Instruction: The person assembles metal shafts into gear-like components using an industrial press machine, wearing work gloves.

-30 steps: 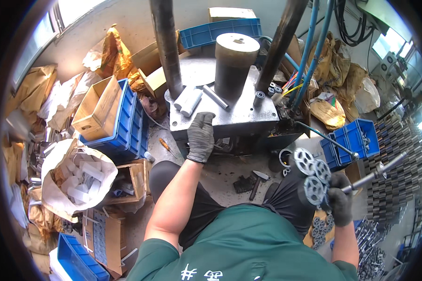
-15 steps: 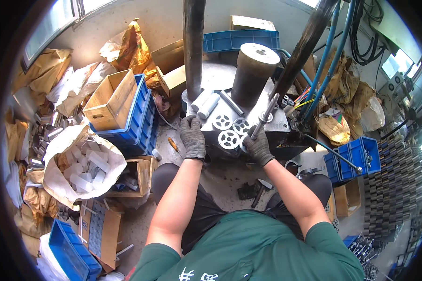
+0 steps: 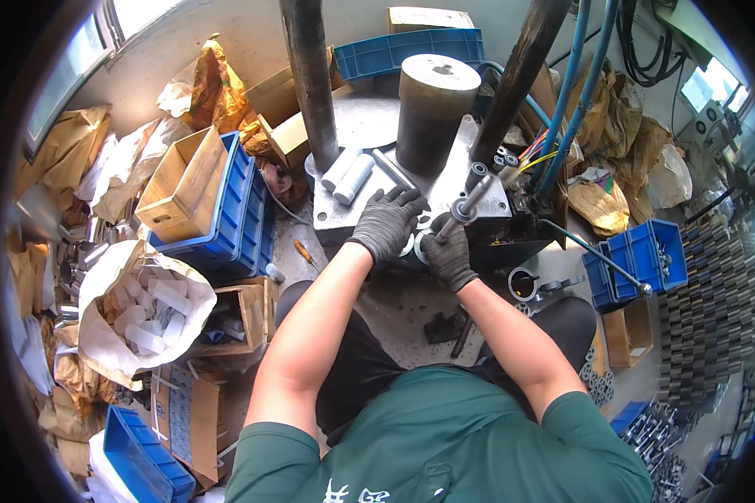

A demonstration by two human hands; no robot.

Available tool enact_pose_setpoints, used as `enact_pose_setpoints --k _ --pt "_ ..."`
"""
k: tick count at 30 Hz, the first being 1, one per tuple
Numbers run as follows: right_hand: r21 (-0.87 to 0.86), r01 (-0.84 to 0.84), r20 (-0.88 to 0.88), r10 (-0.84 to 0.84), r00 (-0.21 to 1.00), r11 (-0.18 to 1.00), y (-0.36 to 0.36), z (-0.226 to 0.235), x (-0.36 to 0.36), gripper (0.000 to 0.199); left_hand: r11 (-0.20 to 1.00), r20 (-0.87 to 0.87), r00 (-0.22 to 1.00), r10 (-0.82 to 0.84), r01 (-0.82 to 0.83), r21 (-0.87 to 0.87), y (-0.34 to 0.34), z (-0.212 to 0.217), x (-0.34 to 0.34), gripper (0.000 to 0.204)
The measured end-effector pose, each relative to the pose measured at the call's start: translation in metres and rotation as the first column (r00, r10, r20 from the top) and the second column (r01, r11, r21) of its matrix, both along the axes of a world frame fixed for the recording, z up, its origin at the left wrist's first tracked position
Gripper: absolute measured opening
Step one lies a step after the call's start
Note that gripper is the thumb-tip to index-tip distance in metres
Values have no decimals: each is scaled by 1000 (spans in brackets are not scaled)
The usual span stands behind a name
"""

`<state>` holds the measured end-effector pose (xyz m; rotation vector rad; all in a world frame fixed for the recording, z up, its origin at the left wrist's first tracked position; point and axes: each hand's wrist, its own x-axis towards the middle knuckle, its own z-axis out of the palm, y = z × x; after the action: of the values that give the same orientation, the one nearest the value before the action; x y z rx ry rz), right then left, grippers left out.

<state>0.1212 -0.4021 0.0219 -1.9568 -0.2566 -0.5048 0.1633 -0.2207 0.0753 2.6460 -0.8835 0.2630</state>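
Your right grip (image 3: pixel 449 258) is closed around a metal rod (image 3: pixel 473 201), which slants up and to the right out of your fist with a collar part-way along it. Your left grip (image 3: pixel 387 223) lies palm down with its fingers stretched toward the right one, over the pale spoked discs (image 3: pixel 424 220); you cannot tell from here whether it clasps any of them, as the glove hides its underside. The discs show only in part, between your two gloves at the front edge of the metal worktop (image 3: pixel 493 204).

Behind your left glove, two light grey cylinders (image 3: pixel 355 179) lie side by side on the worktop, with a steel bar (image 3: pixel 393 170) slanting just to their right. The large dark cylinder (image 3: pixel 433 126) stands upright beyond the bar. Left of your knees, an orange-handled tool (image 3: pixel 304 252) lies on the floor, near the stacked blue crates (image 3: pixel 245 220).
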Motion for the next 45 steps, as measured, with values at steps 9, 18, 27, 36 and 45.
enact_pose_setpoints --k 9,18,27,36,45 --pt "535 -64 -50 107 993 842 6 -11 -70 23 999 11 999 35 -35 -13 -7 0 -1 45" --pt "243 -108 -255 171 952 964 -129 82 -78 44 924 79 995 -56 82 -373 -40 32 -45 37" --pt "490 -267 -393 484 782 830 -132 85 -90 90 851 -365 900 -239 14 -525 -139 16 -125 62" --pt "416 -197 -134 274 952 888 -160 123 -92 63 262 -66 902 -426 54 -963 -122 138 -10 27" --pt "197 -294 -196 331 923 935 -148 110 -91 57 604 -139 981 133 -192 -774 -86 208 194 14"
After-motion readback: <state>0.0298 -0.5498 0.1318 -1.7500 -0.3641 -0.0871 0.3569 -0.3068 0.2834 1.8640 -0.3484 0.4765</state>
